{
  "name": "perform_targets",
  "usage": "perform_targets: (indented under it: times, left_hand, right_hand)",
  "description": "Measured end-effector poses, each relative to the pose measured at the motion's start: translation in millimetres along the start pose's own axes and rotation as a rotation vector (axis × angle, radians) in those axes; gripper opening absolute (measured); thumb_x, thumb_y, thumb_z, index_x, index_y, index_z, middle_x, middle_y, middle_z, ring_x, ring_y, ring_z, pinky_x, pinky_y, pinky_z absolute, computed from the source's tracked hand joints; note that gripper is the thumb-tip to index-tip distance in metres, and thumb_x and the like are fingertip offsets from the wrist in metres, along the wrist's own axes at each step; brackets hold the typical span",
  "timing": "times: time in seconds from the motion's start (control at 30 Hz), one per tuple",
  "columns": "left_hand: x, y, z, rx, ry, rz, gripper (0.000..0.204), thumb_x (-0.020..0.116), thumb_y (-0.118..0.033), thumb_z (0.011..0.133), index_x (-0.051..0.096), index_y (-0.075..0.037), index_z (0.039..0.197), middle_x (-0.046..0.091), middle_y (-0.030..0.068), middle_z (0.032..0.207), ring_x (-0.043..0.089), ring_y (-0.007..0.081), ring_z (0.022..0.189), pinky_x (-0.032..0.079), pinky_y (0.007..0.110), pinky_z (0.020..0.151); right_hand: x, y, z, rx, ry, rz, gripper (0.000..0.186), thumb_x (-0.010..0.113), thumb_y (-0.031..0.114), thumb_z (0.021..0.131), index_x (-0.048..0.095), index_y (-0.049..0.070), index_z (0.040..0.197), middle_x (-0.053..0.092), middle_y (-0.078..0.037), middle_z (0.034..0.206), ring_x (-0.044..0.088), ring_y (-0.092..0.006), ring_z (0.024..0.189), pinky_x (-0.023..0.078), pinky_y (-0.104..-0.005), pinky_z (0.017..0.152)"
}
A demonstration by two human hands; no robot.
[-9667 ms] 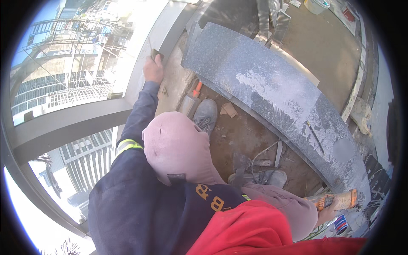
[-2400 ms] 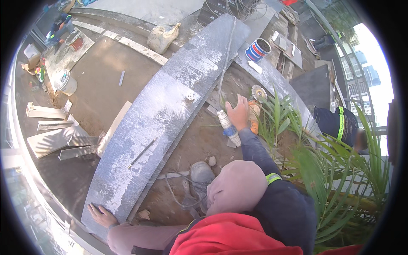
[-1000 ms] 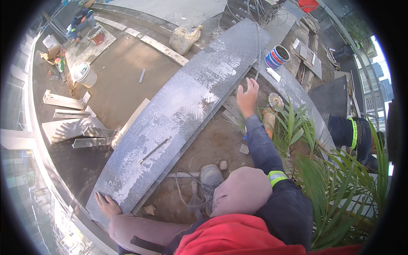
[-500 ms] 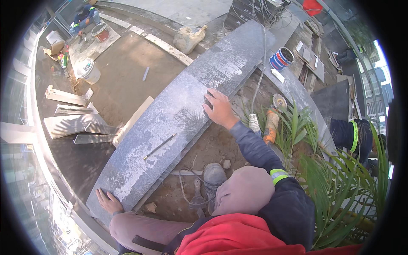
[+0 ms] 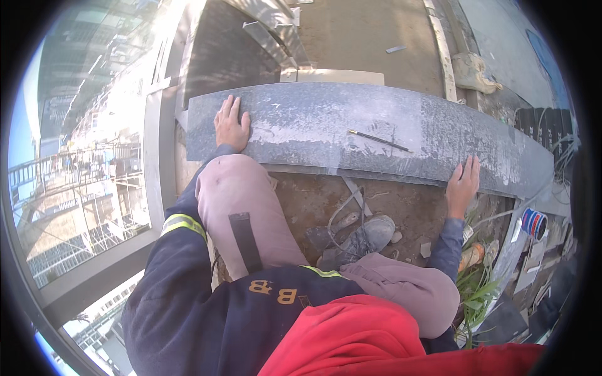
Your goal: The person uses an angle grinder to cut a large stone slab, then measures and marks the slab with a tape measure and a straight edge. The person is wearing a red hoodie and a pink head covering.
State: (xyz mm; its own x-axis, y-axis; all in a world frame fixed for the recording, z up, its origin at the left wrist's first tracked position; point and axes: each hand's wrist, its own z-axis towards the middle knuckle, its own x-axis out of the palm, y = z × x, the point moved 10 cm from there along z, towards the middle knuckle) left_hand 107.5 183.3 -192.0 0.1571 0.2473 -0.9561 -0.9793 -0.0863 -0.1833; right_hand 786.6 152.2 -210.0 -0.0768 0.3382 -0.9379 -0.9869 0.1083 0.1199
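A long grey stone slab [image 5: 301, 119] with a curved far edge and whitish, worn patches stretches across in front of me. My left hand [image 5: 232, 125] lies on its left end, palm down with the fingers stretched out. Toward the right part of the slab, my right hand [image 5: 463, 188] rests over the near edge, fingers extended on top. Between the two hands a thin dark pencil [image 5: 379, 140] with a pale tip lies loose on the surface. Neither hand grasps anything that I can see.
A grey metal frame [image 5: 160, 150] stands at the left. Below the slab are dirt, a shoe [image 5: 376, 233] and a cable. At the right are a blue-and-red can [image 5: 533, 224], an orange power tool [image 5: 471, 255] and green leaves [image 5: 480, 294]. A pale sack [image 5: 473, 72] sits beyond the slab.
The view has swung to the left, so the slab now runs across instead of diagonally. Both hands remain on the slab, and the pencil still lies on it.
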Motion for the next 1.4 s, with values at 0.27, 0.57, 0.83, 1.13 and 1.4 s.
perform_targets:
  times: [0.27, 0.57, 0.83, 1.13, 1.4]
  left_hand:
    - [-4.7, 28.5, -28.4, -0.067, -0.018, -0.045, 0.054, 0.06, -0.036, 0.099, 0.058, -0.009, 0.145, 0.045, 0.0162, 0.16, 0.038, 0.0338, 0.151, 0.026, 0.05, 0.124]
    - [-90.8, 110.8, -144.0, -0.245, -0.277, -0.261, 0.015, 0.071, -0.013, 0.091, 0.07, -0.004, 0.103, 0.055, 0.018, 0.145, 0.055, 0.0376, 0.129, 0.043, 0.048, 0.109]
    - [-130.6, 214.2, -421.3, -1.006, -0.081, -0.125, 0.015, 0.066, -0.01, 0.093, 0.066, -0.002, 0.106, 0.062, 0.0199, 0.118, 0.06, 0.0366, 0.114, 0.05, 0.046, 0.095]
    - [-113.0, 154.8, -548.9, -1.148, 0.24, -0.168, 0.018, 0.065, -0.012, 0.091, 0.065, -0.005, 0.107, 0.062, 0.0156, 0.114, 0.058, 0.0362, 0.113, 0.044, 0.05, 0.1]
    - [-167.8, 236.0, -596.9, -1.242, 0.428, 0.254, 0.099, 0.085, -0.031, 0.079, 0.032, -0.005, 0.158, 0.044, 0.0198, 0.153, 0.041, 0.0392, 0.144, 0.035, 0.051, 0.117]
  right_hand:
    - [18.1, 11.0, 3.9, -0.133, 0.0, -0.022, 0.05, 0.048, 0.029, 0.109, 0.051, 0.002, 0.151, 0.046, -0.019, 0.16, 0.042, -0.0376, 0.148, 0.034, -0.0469, 0.121]
    - [-9.6, 2.5, 28.6, -0.059, 0.147, 0.025, 0.051, 0.054, 0.028, 0.107, 0.053, -0.002, 0.149, 0.051, -0.025, 0.154, 0.049, -0.0406, 0.142, 0.038, -0.046, 0.117]
    - [-16.1, 232.4, 24.1, -0.626, 0.538, 0.228, 0.044, 0.066, 0.017, 0.102, 0.057, -0.002, 0.141, 0.063, -0.021, 0.126, 0.063, -0.0364, 0.115, 0.05, -0.0438, 0.098]
    - [35.5, 321.5, 15.7, -0.761, 0.912, 0.301, 0.025, 0.068, 0.01, 0.099, 0.06, -0.005, 0.117, 0.058, -0.016, 0.102, 0.061, -0.0279, 0.085, 0.05, -0.0397, 0.077]
    - [30.5, 328.4, 20.4, -0.736, 0.86, 0.246, 0.019, 0.057, 0.011, 0.104, 0.058, -0.006, 0.113, 0.057, -0.02, 0.104, 0.058, -0.0342, 0.09, 0.047, -0.0427, 0.081]
